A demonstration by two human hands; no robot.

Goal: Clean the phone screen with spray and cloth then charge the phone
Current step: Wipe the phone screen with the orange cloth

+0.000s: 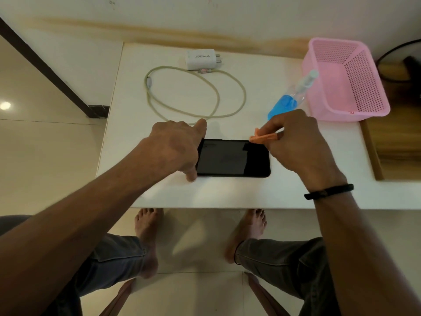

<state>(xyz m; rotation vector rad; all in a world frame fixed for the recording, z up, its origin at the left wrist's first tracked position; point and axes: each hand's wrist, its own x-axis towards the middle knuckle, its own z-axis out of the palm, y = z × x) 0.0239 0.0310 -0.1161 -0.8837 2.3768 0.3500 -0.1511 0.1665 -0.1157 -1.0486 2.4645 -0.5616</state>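
A black phone [234, 158] lies flat, screen up, near the front of the white table [227, 192]. My left hand [173, 147] grips its left end, thumb at the near edge and index finger at the far edge. My right hand [296, 142] pinches a folded orange cloth [264, 137] whose tip rests on the phone's far right corner. A spray bottle [289, 99] with blue liquid lies on the table just behind my right hand. A white charger plug [200, 59] and its looped pale cable [196, 94] lie at the back.
A pink perforated basket [346, 80] stands at the back right, touching the spray bottle's nozzle. A wooden board [396, 142] lies to the right of the table. The wall runs behind. My legs and bare feet show under the front edge.
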